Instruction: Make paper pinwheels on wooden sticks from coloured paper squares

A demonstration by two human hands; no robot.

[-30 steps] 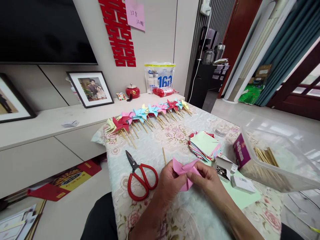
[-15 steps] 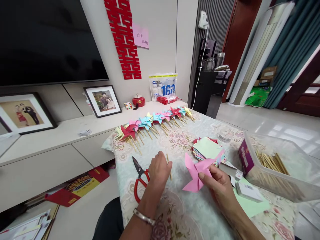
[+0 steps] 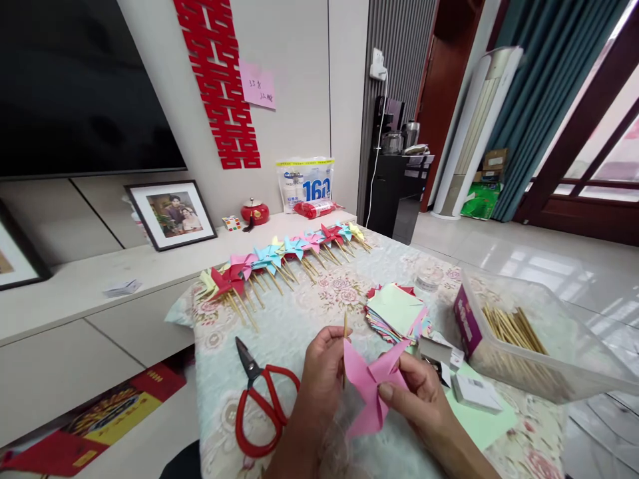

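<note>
Head view: the left hand (image 3: 322, 372) pinches a stick (image 3: 344, 346) between thumb and fingers, closed on it, and holds it upright with its top end clear above the fingertips. The right hand (image 3: 419, 399) grips a pink pinwheel (image 3: 367, 389), thumb on the near face and fingers curled behind the right-hand blade. The pinwheel sits between the two hands, its left blade touching the stick just below the left fingertips. Judged from this, the step in hand is assembly: joining the folded wheel to its stick. The next move calls for lining up the wheel's centre with the upper part of the stick while both grips stay firm, and for a fastener; what fastens it cannot be made out here. Left of the left fingers, red scissors (image 3: 262, 399) lie flat on the tablecloth (image 3: 299, 313), apart from the hand. Beyond the right fingers lies a paper stack (image 3: 397, 309), and just right of them small boxes (image 3: 449, 366). Farther right stands a clear bin (image 3: 544, 339) with spare sticks. Well beyond both hands, a row of finished pinwheels (image 3: 284, 256) lies along the far table edge.
</note>
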